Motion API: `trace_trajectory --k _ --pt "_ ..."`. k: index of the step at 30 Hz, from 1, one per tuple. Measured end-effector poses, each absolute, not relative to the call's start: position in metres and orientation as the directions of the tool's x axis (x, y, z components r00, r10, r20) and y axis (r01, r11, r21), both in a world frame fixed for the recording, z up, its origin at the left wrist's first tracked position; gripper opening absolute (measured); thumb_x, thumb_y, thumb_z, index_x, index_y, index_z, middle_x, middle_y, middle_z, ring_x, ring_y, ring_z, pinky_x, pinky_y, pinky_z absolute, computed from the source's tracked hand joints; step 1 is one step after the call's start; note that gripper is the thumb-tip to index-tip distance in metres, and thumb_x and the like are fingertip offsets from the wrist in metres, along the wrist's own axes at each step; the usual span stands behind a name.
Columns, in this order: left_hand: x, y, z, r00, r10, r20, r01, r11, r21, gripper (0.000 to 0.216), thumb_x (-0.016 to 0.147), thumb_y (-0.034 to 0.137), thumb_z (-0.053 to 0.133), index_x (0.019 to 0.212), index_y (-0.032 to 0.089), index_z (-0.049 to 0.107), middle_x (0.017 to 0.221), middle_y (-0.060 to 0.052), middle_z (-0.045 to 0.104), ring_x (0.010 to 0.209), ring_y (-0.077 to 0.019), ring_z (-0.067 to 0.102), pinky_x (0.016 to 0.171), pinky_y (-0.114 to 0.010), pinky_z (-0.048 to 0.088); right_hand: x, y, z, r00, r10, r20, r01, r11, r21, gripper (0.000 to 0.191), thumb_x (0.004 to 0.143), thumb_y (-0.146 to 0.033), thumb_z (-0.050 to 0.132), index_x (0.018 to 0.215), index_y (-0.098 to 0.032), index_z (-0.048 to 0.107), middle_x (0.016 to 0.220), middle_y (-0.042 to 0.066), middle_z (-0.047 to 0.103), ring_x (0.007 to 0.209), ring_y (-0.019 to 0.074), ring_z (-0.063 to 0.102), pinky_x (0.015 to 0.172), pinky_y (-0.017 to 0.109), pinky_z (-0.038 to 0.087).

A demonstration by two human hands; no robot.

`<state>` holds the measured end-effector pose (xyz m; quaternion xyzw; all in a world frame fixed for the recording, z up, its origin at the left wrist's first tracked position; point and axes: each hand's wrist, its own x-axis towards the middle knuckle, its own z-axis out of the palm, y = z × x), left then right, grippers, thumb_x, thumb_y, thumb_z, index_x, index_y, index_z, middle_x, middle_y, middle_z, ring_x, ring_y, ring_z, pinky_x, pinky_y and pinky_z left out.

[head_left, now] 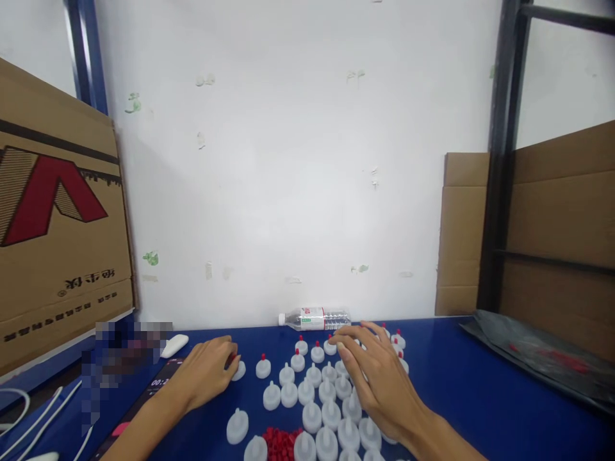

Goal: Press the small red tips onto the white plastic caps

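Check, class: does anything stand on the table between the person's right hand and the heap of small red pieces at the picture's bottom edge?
Yes. Several white nozzle-topped caps stand on the blue table between the right hand and the red pieces. They look low enough to reach over.

White nozzle caps [330,415] on a blue tabletop [480,390]
Left hand [211,371] with fingers closed on a red-tipped cap [240,371], right hand [379,378] spread over the cluster's right side; loose red tips [280,443] piled near, a clear bottle [313,319] lying far by the wall [307,160], printed carton [72,256] at left, dark plastic bag [538,352] at right
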<state>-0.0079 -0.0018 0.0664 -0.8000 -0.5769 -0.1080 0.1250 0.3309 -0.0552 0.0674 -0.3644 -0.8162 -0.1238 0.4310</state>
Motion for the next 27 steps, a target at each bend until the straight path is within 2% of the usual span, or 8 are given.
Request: trace_trajectory --k 3,6,11,15,20,23,24,27 --pt "-0.007 0.0 0.062 0.289 0.909 0.3 0.956 -0.292 -0.036 0.031 0.099 0.03 0.042 0.098 0.018 0.07 0.105 -0.013 0.07 0.094 -0.0292 0.069 0.078 -0.038 0.048 0.33 -0.057 0.067 -0.371 0.494 0.786 0.675 0.725 -0.137 0.029 0.107 -0.016 0.038 0.123 -0.026 0.061 0.111 0.003 0.068 0.104 0.0197 0.065 0.109 0.052 0.034" --pt "0.002 -0.006 0.067 0.298 0.895 0.333 0.947 -0.321 0.014 0.038 0.105 0.033 0.031 0.125 0.023 0.061 0.128 -0.012 0.062 0.101 -0.0253 0.068 0.085 -0.038 0.048 0.329 -0.059 0.068 -0.37 0.493 0.787 0.66 0.736 -0.15 0.029 0.106 -0.015 0.039 0.124 -0.026 0.059 0.112 0.002 0.067 0.106 0.0194 0.064 0.11 0.051 0.031" --pt "0.027 -0.021 0.072 0.437 0.843 0.314 0.839 -0.507 0.196 0.028 0.104 0.038 0.046 0.1 0.026 0.071 0.102 -0.002 0.071 0.092 -0.0215 0.067 0.081 -0.032 0.046 0.327 -0.061 0.066 -0.386 0.498 0.776 0.647 0.746 -0.157 0.029 0.106 -0.014 0.04 0.123 -0.027 0.06 0.113 0.002 0.067 0.107 0.0205 0.064 0.11 0.051 0.03" --pt "0.036 -0.022 0.063 0.484 0.835 0.262 0.814 -0.54 0.216 0.013 0.095 0.032 0.065 0.09 0.026 0.075 0.09 -0.001 0.074 0.09 -0.0232 0.068 0.082 -0.032 0.046 0.324 -0.062 0.063 -0.39 0.51 0.767 0.64 0.749 -0.173 0.029 0.105 -0.014 0.042 0.12 -0.028 0.063 0.112 0.002 0.067 0.106 0.0203 0.064 0.112 0.053 0.028" --pt "0.039 -0.025 0.065 0.482 0.82 0.309 0.798 -0.556 0.23 0.016 0.098 0.029 0.058 0.089 0.024 0.071 0.09 0.001 0.073 0.086 -0.0205 0.066 0.105 -0.042 0.04 0.32 -0.064 0.062 -0.413 0.538 0.735 0.628 0.753 -0.198 0.025 0.104 -0.014 0.045 0.109 -0.027 0.065 0.104 0.001 0.068 0.099 0.0191 0.066 0.114 0.056 0.028" --pt "0.048 -0.037 0.072 0.469 0.776 0.421 0.74 -0.606 0.293 0.018 0.1 0.032 0.056 0.091 0.025 0.07 0.093 0.001 0.073 0.079 -0.0173 0.063 0.113 -0.048 0.032 0.318 -0.066 0.061 -0.434 0.542 0.72 0.638 0.749 -0.179 0.025 0.102 -0.016 0.049 0.116 -0.029 0.065 0.107 0.001 0.071 0.101 0.0205 0.067 0.116 0.058 0.027" --pt "0.052 -0.041 0.073 0.46 0.767 0.448 0.709 -0.621 0.335 0.019 0.1 0.033 0.057 0.09 0.025 0.071 0.092 0.001 0.073 0.079 -0.0173 0.062 0.11 -0.046 0.036 0.318 -0.066 0.061 -0.442 0.536 0.719 0.641 0.75 -0.165 0.027 0.101 -0.018 0.052 0.122 -0.03 0.063 0.111 0.002 0.071 0.105 0.0215 0.067 0.117 0.058 0.026" --pt "0.065 -0.054 0.07 0.45 0.761 0.468 0.588 -0.647 0.486 0.02 0.099 0.037 0.06 0.09 0.026 0.074 0.09 -0.001 0.074 0.086 -0.0194 0.061 0.077 -0.029 0.047 0.315 -0.069 0.059 -0.493 0.52 0.698 0.614 0.776 -0.144 0.042 0.097 -0.029 0.066 0.137 -0.03 0.055 0.122 0.003 0.071 0.114 0.0231 0.066 0.123 0.055 0.02"
